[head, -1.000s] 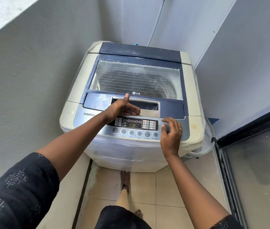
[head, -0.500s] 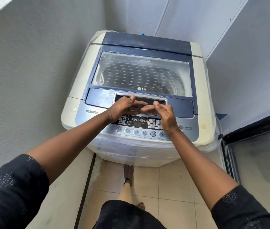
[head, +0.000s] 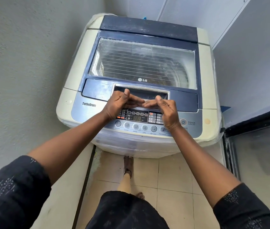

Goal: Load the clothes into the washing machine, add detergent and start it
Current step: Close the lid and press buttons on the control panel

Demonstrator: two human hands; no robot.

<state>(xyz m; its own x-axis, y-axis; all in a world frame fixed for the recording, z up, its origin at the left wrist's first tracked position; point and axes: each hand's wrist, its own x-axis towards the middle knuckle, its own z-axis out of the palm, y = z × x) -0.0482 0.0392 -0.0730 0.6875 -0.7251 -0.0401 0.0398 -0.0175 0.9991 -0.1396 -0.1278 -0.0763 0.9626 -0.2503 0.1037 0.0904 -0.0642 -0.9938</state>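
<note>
Both my grips meet on the lid handle point(head: 147, 95).
Left grip point(head: 119, 104), right grip point(head: 165, 111) equally near; fingers curl on its crosswise lip, thumbs up.

The washing machine point(head: 74, 76) is cream, its lid point(head: 97, 90) navy around a clear window point(head: 140, 63) ruled with thin pale horizontal lines. Just under the left grip point(head: 120, 104) the control panel point(head: 88, 113) is silver-blue, with a black display point(head: 137, 119) and 1 orange light point(head: 120, 117). Sleeves point(head: 15, 187) are black with white dotted motifs; floor tiles point(head: 172, 176) beige; walls point(head: 23, 63) grey.
</note>
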